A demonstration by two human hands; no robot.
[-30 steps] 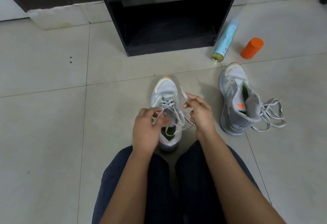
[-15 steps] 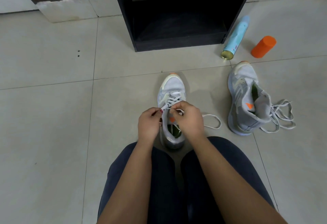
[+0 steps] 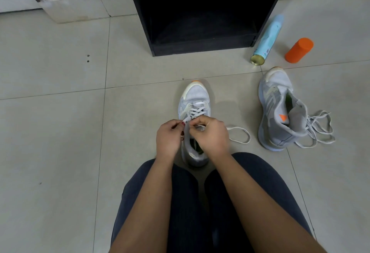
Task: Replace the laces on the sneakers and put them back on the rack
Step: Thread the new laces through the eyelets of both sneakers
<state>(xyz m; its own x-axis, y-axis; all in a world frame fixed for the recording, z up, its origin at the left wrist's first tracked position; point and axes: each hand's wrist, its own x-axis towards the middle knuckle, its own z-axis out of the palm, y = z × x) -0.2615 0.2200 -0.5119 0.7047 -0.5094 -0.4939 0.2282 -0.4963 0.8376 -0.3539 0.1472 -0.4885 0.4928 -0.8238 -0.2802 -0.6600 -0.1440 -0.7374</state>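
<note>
- Dark trousers (image 3: 200, 202) cover my knees, closest to me, and my two arms reach out over them.
- Just past the knees, my left hand (image 3: 168, 138) pinches one end of the white lace (image 3: 195, 110), I think to keep it tight.
- My right hand (image 3: 212, 136) is curled over the tongue, touching the left hand. It looks like it pinches the other part of the lace, but the fingers hide it.
- Under both hands stands the near sneaker (image 3: 195, 96), toe pointing away, so the holes face me. The low rows are crossed already; the top ones still need doing, I guess.
- A loose loop of lace (image 3: 239, 134) lies on the floor just right of my right hand.
- Further right, the second sneaker (image 3: 278, 110) leans on its side with its laces (image 3: 318, 128) in a messy pile beside it.
- Beyond that sneaker lie a blue spray can (image 3: 267, 40) and an orange cap (image 3: 299, 50).
- Straight ahead, far from my hands, the black rack (image 3: 200, 48) waits with its bottom shelf open for the shoes.
</note>
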